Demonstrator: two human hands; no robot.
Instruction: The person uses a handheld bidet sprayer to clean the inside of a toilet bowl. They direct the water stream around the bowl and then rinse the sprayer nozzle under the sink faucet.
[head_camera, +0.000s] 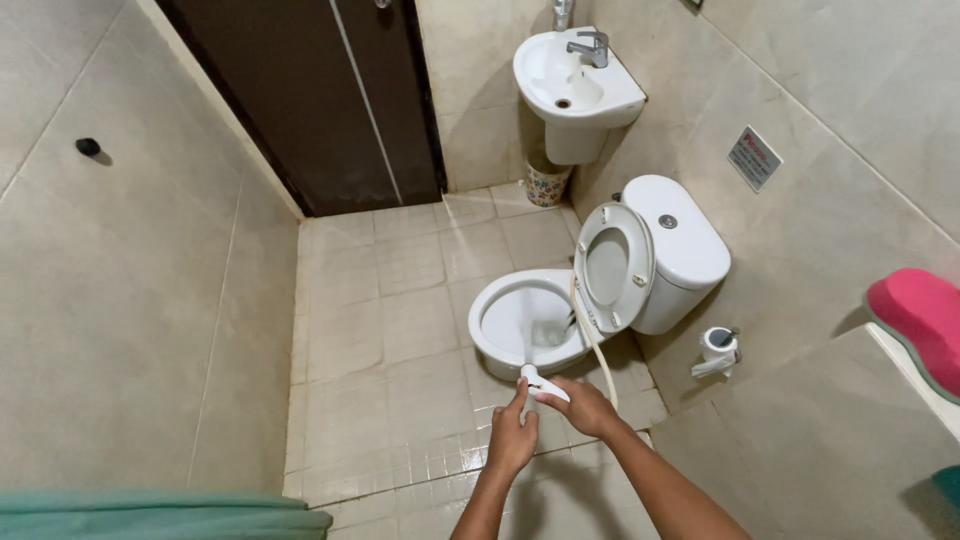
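Observation:
A white toilet (500, 340) stands against the right wall with its seat and lid (610, 265) raised against the cistern (680, 235). Just in front of the bowl's rim, my right hand (585, 405) grips a white hand sprayer (540, 385), whose nozzle end points toward the bowl. The sprayer's pale hose (590, 335) runs up past the bowl toward the wall. My left hand (512, 435) rests against the sprayer's nozzle end from below, fingers touching it.
A small white corner basin (575, 85) with a metal tap hangs at the back, a patterned bin (547, 185) under it. A dark door (320, 100) stands behind. A wall holder (718, 350) sits right of the toilet. Pink and green items lie on a ledge (920, 310).

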